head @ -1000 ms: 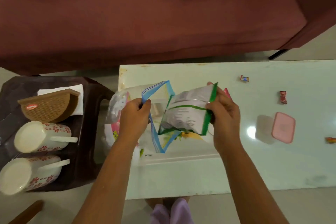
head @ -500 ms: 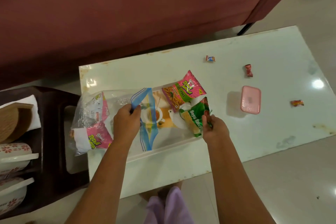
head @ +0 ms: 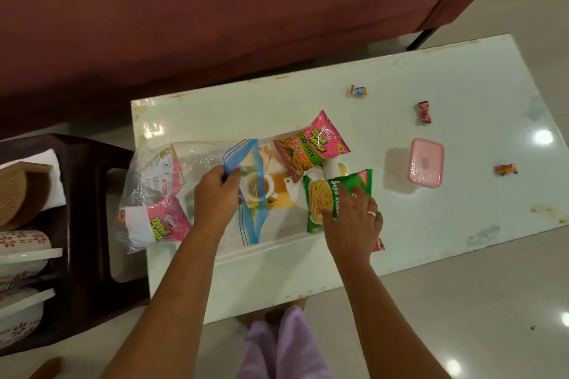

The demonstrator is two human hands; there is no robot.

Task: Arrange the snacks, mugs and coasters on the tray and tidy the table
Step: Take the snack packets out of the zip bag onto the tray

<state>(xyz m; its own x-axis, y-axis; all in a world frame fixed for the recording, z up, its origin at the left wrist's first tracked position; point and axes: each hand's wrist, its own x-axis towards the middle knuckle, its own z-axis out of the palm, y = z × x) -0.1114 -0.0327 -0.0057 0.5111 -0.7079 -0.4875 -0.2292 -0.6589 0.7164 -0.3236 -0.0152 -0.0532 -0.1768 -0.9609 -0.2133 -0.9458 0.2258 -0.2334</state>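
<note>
A white tray with a tea picture lies on the white table. On it lie a pink snack packet and a green snack packet. My right hand rests on top of the green packet, fingers laid over it. My left hand pinches the blue zip edge of a clear bag that lies over the tray's left end, with two more pink packets inside. Two floral mugs lie on their sides on a brown stool at the left.
A wooden coaster holder and a white napkin share the stool. A pink-lidded box and wrapped candies lie on the table's right half; another candy is by my right wrist. A maroon sofa stands behind.
The green packet, held up beside the bag a second ago, has come down onto the tray next to the pink one. My left hand keeps the bag's zip edge.
</note>
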